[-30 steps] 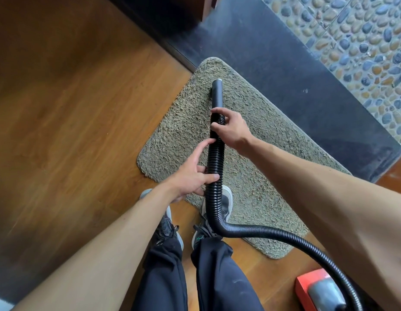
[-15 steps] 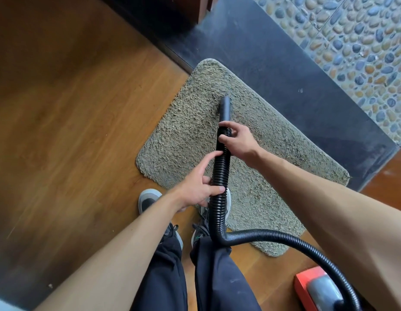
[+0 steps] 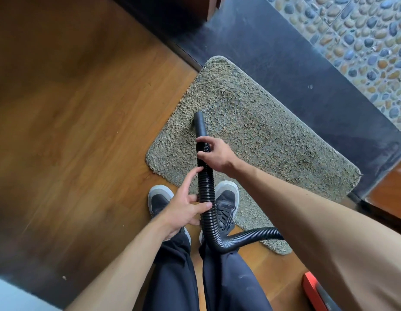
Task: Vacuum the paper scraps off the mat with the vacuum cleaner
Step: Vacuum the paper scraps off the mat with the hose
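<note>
A shaggy beige mat (image 3: 257,131) lies slantwise on the wooden floor. The black ribbed vacuum hose (image 3: 205,194) runs up from the lower right, and its smooth nozzle tip (image 3: 199,122) rests on the mat's left part. My right hand (image 3: 217,153) grips the hose just behind the nozzle. My left hand (image 3: 186,205) holds the hose lower down, thumb across it and forefinger stretched along it. No paper scraps show plainly on the mat. One small pale scrap (image 3: 64,277) lies on the floor at the lower left.
My two shoes (image 3: 226,203) stand at the mat's near edge, the right one on it. The red vacuum body (image 3: 316,292) sits at the lower right. A dark stone strip (image 3: 307,70) and pebble paving (image 3: 363,37) border the mat's far side.
The nozzle has slid back and to the left across the mat, toward its left edge. Both hands kept their hold on the hose and came nearer to my feet.
</note>
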`<move>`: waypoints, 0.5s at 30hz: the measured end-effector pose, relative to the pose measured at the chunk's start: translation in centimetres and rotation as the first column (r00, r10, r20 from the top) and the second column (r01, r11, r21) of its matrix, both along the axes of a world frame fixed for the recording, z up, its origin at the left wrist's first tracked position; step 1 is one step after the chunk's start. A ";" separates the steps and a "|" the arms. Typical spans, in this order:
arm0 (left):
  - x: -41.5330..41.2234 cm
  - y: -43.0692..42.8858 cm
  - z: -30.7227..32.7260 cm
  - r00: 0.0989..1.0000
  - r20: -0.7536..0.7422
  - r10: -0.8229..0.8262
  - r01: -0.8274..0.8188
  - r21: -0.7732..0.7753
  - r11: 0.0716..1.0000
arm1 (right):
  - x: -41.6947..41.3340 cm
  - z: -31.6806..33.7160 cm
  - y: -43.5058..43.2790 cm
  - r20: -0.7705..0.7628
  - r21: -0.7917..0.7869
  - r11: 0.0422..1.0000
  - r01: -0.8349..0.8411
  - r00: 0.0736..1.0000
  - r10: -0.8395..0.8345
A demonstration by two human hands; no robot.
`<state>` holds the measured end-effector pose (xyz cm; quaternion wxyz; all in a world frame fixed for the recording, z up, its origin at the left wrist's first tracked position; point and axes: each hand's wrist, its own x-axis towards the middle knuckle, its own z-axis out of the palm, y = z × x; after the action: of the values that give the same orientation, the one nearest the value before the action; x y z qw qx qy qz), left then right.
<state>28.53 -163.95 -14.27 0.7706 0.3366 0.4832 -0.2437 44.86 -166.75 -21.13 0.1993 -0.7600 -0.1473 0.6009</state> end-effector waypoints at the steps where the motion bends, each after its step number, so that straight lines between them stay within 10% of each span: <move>1: -0.5 -0.2 0.2 1.000 -0.009 0.016 -0.016 0.004 1.000 | -0.5 0.1 0.2 -0.010 0.003 1.000 -0.026 1.000 0.026; 15: -1.4 -1.7 1.4 0.999 -0.049 -0.002 0.003 0.031 1.000 | -2.2 0.5 -1.6 -0.011 -0.041 0.998 0.040 0.999 -0.041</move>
<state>27.09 -165.69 -12.86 0.7529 0.3430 0.5052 -0.2455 42.62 -168.38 -20.65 0.1967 -0.7633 -0.1183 0.6039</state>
